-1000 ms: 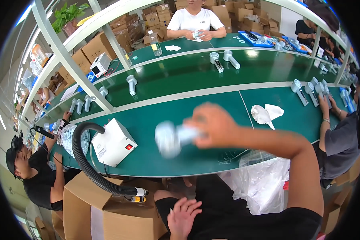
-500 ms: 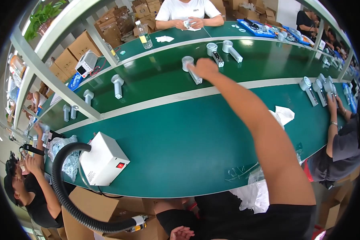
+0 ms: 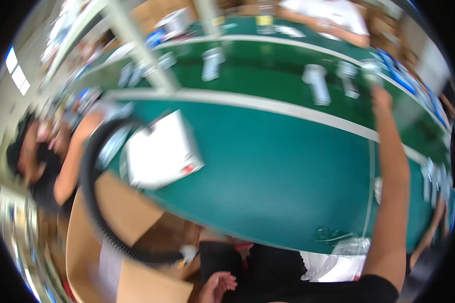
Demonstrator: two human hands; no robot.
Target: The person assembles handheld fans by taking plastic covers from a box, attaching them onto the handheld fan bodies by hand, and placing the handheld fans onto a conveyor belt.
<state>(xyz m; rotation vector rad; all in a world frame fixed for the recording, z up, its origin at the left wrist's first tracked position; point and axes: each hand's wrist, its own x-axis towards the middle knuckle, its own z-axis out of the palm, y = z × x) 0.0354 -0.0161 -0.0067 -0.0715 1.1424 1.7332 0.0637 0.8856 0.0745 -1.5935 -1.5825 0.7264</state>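
My right hand [image 3: 382, 98] reaches far out to the right, over the dark green strip beyond the bench. It meets the handle end of a pale grey handheld device with a round head [image 3: 371, 69]; blur hides whether the fingers grip it. Two similar devices lie to its left, one with a dark handle face [image 3: 349, 81] and a plain one [image 3: 317, 85]. Low in front of my body, my left hand [image 3: 220, 284] is palm up, fingers loosely bent and apart, holding nothing.
A white box with a red switch [image 3: 162, 151] stands on the green bench [image 3: 268, 171], by a black corrugated hose [image 3: 88, 171]. Further devices [image 3: 212, 64] lie far left. Clear plastic bags [image 3: 349, 248] sit at the near edge. Co-workers work left, right and opposite.
My view has swung to the right, blurring the picture. My right hand has left the leftmost of the three devices, which stays lying there, and is now at the rightmost one.
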